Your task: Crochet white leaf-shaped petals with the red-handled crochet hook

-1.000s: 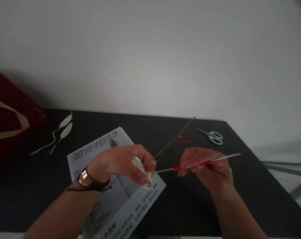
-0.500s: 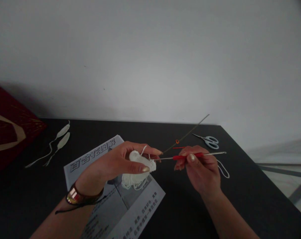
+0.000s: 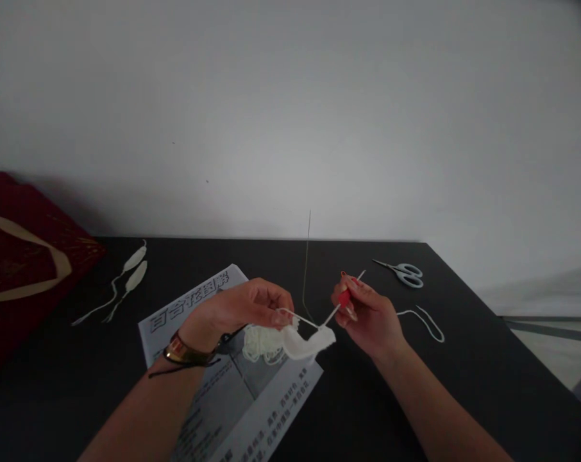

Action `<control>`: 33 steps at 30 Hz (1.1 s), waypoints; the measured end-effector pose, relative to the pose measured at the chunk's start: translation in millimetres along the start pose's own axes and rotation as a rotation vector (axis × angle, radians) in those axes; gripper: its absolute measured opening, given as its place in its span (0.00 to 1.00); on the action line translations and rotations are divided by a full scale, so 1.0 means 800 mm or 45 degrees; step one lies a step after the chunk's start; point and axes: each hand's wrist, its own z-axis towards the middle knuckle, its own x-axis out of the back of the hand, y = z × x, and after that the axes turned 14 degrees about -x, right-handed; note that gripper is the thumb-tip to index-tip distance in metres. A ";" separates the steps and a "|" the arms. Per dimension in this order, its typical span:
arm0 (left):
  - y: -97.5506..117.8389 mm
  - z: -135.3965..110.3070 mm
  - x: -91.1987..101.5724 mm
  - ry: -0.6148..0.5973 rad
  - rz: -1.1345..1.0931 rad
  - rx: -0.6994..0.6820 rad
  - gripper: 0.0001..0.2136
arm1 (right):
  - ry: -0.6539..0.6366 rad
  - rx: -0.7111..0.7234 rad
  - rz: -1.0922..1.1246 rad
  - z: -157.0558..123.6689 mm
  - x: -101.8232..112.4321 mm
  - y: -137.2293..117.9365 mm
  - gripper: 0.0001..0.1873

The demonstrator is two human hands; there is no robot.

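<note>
My left hand [image 3: 245, 308] is closed, pinching white yarn that runs to a small white crocheted piece [image 3: 306, 343]. My right hand [image 3: 367, 314] is closed round a crochet hook with a red grip [image 3: 344, 298]; the hook's tip is stuck in the white piece, which hangs between the two hands. A loose heap of white yarn [image 3: 259, 343] lies under my left hand on a printed sheet [image 3: 233, 391]. A thin dark wire stem [image 3: 306, 263] stands up from the piece.
The black table [image 3: 463, 385] carries light-blue scissors [image 3: 406, 273] at the back right, a loop of white yarn [image 3: 425, 321] beside my right hand, and two white petal shapes [image 3: 129, 269] at the back left. A dark red bag [image 3: 16, 269] sits far left.
The hook has swung from level to pointing down-left into the white piece. The piece has dropped out of my left palm and hangs between the hands. The wire stem has swung from slanting to upright.
</note>
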 end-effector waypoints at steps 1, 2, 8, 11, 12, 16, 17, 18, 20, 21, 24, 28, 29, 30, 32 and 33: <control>0.000 0.000 0.001 -0.051 0.032 0.047 0.09 | -0.006 -0.023 -0.005 0.000 0.000 -0.001 0.06; -0.001 0.001 0.001 -0.080 0.060 0.079 0.12 | 0.003 -0.034 -0.003 -0.001 0.001 -0.003 0.06; -0.005 0.011 -0.001 -0.411 0.415 0.140 0.19 | 0.073 -0.143 0.028 -0.001 0.002 -0.006 0.09; -0.008 0.014 -0.006 -0.341 0.641 -0.011 0.19 | 0.098 -0.155 0.075 -0.002 0.006 -0.007 0.08; -0.009 0.014 -0.008 -0.262 0.744 -0.068 0.20 | 0.106 -0.162 0.093 -0.003 0.009 -0.009 0.08; -0.013 0.014 -0.016 -0.127 0.817 -0.103 0.09 | 0.157 -0.161 0.205 -0.008 0.016 -0.020 0.09; -0.012 0.013 -0.017 -0.133 0.803 -0.097 0.07 | 0.172 -0.131 0.245 -0.009 0.017 -0.022 0.09; -0.010 0.013 -0.018 -0.125 0.792 -0.092 0.10 | 0.176 -0.127 0.265 -0.010 0.018 -0.025 0.10; -0.003 0.014 -0.019 -0.069 0.803 -0.076 0.17 | 0.194 -0.123 0.274 -0.011 0.019 -0.027 0.09; 0.000 0.015 -0.019 -0.039 0.828 -0.060 0.17 | 0.202 -0.136 0.256 -0.011 0.019 -0.027 0.10; 0.010 0.019 -0.018 0.014 0.929 0.001 0.12 | 0.226 -0.161 0.201 -0.009 0.019 -0.024 0.12; 0.027 0.025 -0.009 0.014 0.876 0.015 0.11 | 0.218 -0.204 0.198 -0.005 0.010 -0.021 0.11; 0.034 0.026 -0.006 -0.004 0.820 0.013 0.11 | 0.214 -0.201 0.190 -0.005 0.005 -0.021 0.11; 0.041 0.028 -0.002 -0.014 0.754 0.012 0.11 | 0.210 -0.192 0.172 -0.004 -0.002 -0.022 0.11; 0.058 0.032 0.007 -0.025 0.584 0.015 0.10 | 0.188 -0.170 0.115 -0.004 -0.019 -0.025 0.10; 0.066 0.035 0.010 -0.060 0.500 0.042 0.11 | 0.169 -0.171 0.064 -0.003 -0.028 -0.026 0.10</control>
